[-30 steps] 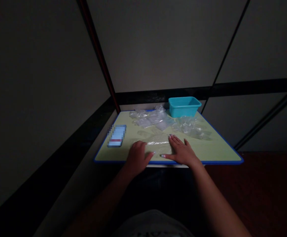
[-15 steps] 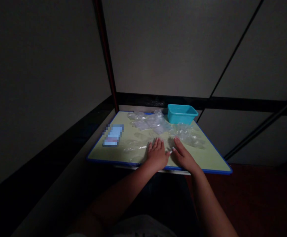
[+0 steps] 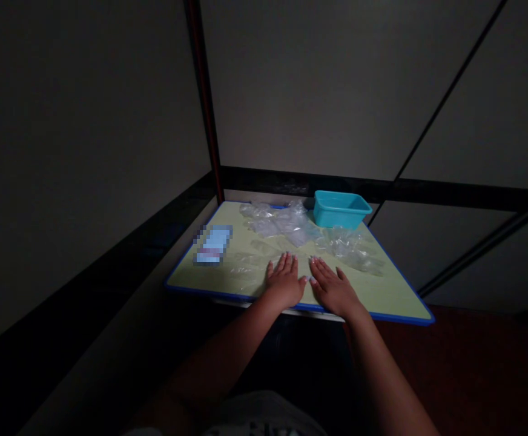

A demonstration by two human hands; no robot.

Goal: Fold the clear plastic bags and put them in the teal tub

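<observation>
My left hand (image 3: 284, 283) lies flat, palm down, near the table's front edge, its fingers stretched forward. It rests over the right part of a clear plastic bag (image 3: 244, 266) spread thin on the tabletop. Beside it, my right hand (image 3: 335, 288) is also palm down and open, fingers pointing forward and left. The two thumbs nearly meet. Just ahead of the right hand sits a crumpled clear plastic bag (image 3: 346, 243). Farther back lies a pile of clear plastic bags (image 3: 286, 223). Whether the flat bag reaches under the right hand, I cannot tell.
The pale yellow table (image 3: 395, 297) has a blue rim. A turquoise plastic basin (image 3: 340, 212) stands at its back right corner. On the left lies a blurred phone-like object with a lit screen (image 3: 214, 245). Walls stand close behind and to the left.
My right hand has turned from its edge to lie palm down with its fingers spread. My left hand stays flat in about the same place. The view has shifted slightly.
</observation>
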